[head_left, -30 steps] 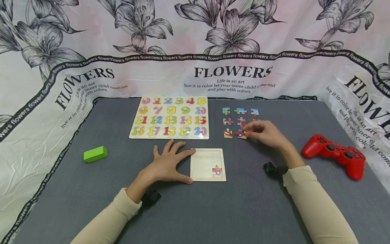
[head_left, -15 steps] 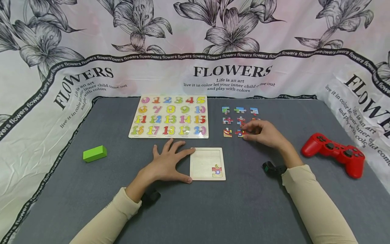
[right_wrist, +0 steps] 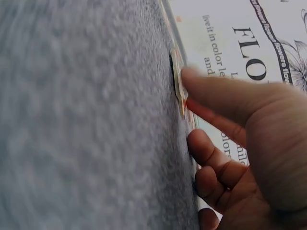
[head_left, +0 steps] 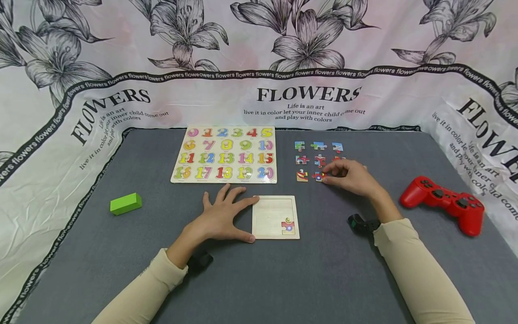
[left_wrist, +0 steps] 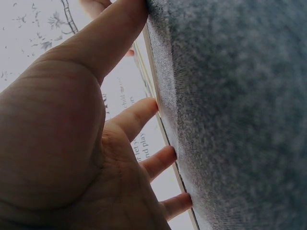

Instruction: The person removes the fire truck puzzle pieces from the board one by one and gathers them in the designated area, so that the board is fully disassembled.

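Observation:
My left hand [head_left: 222,220] lies with spread fingers at the left side of a small square wooden puzzle tray [head_left: 269,216]. Its index finger touches the tray's upper left corner and its thumb the lower left corner. A single jigsaw piece [head_left: 288,227] sits in the tray's lower right corner. To the right of the tray, several loose jigsaw pieces [head_left: 319,146] lie in rows. My right hand [head_left: 351,179] pinches the bottom-row piece with a wheel picture [head_left: 318,176] between thumb and index finger. In the right wrist view that piece [right_wrist: 177,81] shows edge-on, low at the cloth.
A number puzzle board [head_left: 226,155] lies behind the tray. A green block [head_left: 126,204] is at the left, and a red game controller [head_left: 443,204] at the right. Grey cloth [head_left: 283,283] covers the table; a flower-printed sheet [head_left: 311,108] hangs behind.
The piece under my right fingers has straightened and shifted slightly left into line with its row. My right fingertips have moved a little with it. The left hand stays at the tray.

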Motion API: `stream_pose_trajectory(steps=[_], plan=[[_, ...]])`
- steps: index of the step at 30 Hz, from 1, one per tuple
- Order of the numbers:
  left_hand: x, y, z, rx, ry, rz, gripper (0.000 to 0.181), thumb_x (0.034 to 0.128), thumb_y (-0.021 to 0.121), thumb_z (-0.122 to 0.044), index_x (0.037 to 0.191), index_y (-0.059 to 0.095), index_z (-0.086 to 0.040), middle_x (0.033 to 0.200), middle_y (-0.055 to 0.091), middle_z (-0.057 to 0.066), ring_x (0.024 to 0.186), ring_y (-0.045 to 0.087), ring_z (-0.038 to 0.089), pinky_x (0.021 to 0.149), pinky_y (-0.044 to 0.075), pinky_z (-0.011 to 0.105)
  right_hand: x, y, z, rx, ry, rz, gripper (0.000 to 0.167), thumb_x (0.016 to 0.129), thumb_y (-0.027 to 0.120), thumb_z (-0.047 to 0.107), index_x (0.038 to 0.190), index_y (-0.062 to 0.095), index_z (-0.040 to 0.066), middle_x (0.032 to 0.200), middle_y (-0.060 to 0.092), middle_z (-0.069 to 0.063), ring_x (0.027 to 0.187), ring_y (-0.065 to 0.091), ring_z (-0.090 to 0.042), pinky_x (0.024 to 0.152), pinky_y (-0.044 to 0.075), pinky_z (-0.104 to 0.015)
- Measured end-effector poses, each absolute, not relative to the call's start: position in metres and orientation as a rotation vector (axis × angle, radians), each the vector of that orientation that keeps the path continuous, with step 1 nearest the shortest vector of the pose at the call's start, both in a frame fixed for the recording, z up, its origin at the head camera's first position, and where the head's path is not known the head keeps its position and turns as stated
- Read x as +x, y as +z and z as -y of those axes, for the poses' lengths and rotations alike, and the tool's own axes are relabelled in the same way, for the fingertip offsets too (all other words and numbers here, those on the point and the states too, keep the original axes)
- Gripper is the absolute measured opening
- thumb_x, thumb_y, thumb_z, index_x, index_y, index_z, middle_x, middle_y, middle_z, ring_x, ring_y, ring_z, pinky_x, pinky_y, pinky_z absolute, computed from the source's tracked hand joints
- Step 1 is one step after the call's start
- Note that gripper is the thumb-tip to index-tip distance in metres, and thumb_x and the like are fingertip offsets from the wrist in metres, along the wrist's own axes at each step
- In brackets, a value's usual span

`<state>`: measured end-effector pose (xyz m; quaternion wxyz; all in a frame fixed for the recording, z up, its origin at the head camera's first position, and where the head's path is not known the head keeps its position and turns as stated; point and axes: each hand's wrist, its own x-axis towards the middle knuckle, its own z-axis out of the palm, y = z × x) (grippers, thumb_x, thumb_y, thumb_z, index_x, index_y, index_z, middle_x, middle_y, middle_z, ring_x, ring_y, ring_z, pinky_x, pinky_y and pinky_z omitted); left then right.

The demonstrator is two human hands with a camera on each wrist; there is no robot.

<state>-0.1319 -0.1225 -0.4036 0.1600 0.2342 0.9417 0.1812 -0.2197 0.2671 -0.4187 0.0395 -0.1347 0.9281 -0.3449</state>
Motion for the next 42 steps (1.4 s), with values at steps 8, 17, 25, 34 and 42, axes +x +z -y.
stream_pose_trajectory(steps=[8, 17, 25, 34, 42], plan=[[-0.133, -0.405, 0.123, 0.676, 0.514, -2.692, 0.099, 0.0726, 0.084, -0.064, 0.157, 0.037, -0.040, 0.168, 0.023, 0.004, 0.158, 0.002, 0.044, 0.107, -0.001, 0.087, -0.219, -0.419, -0.264, -0.417, -1.056, -2.873, 0.020, 0.088, 0.080, 0.024, 0.105, 0.076, 0.014, 0.084, 0.061, -0.004, 0.068, 0.053, -0.011, 0.082, 0.018, -0.042], [-0.134, -0.406, 0.124, 0.669, 0.503, -2.690, 0.100, 0.0727, 0.083, -0.064, 0.157, 0.036, -0.041, 0.169, 0.022, 0.003, 0.158, 0.002, 0.044, 0.108, -0.001, 0.087, -0.218, -0.418, -0.262, -0.405, -1.056, -2.880, 0.021, 0.089, 0.080, 0.027, 0.106, 0.077, 0.015, 0.088, 0.062, -0.006, 0.069, 0.051, -0.009, 0.080, 0.017, -0.042], [-0.135, -0.409, 0.124, 0.664, 0.499, -2.686, 0.101, 0.0729, 0.083, -0.065, 0.158, 0.034, -0.042, 0.169, 0.021, 0.002, 0.159, 0.000, 0.042, 0.108, -0.002, 0.086, -0.219, -0.421, -0.263, -0.405, -1.055, -2.899, 0.021, 0.089, 0.080, 0.026, 0.106, 0.077, 0.015, 0.089, 0.062, -0.007, 0.069, 0.051, -0.009, 0.080, 0.019, -0.041], [-0.135, -0.408, 0.125, 0.662, 0.507, -2.687, 0.102, 0.0728, 0.083, -0.064, 0.158, 0.033, -0.042, 0.169, 0.020, 0.002, 0.159, 0.000, 0.042, 0.108, -0.002, 0.086, -0.219, -0.418, -0.263, -0.352, -1.071, -2.869, 0.024, 0.092, 0.076, 0.027, 0.113, 0.076, 0.015, 0.095, 0.058, -0.005, 0.077, 0.051, -0.018, 0.074, 0.031, -0.036], [-0.134, -0.407, 0.124, 0.669, 0.505, -2.685, 0.101, 0.0731, 0.083, -0.064, 0.158, 0.034, -0.041, 0.169, 0.021, 0.003, 0.159, 0.000, 0.043, 0.108, -0.002, 0.086, -0.214, -0.407, -0.248, -0.553, -1.165, -2.854, 0.029, 0.092, 0.077, 0.019, 0.120, 0.074, 0.010, 0.099, 0.068, -0.008, 0.078, 0.055, -0.012, 0.067, 0.045, -0.027]])
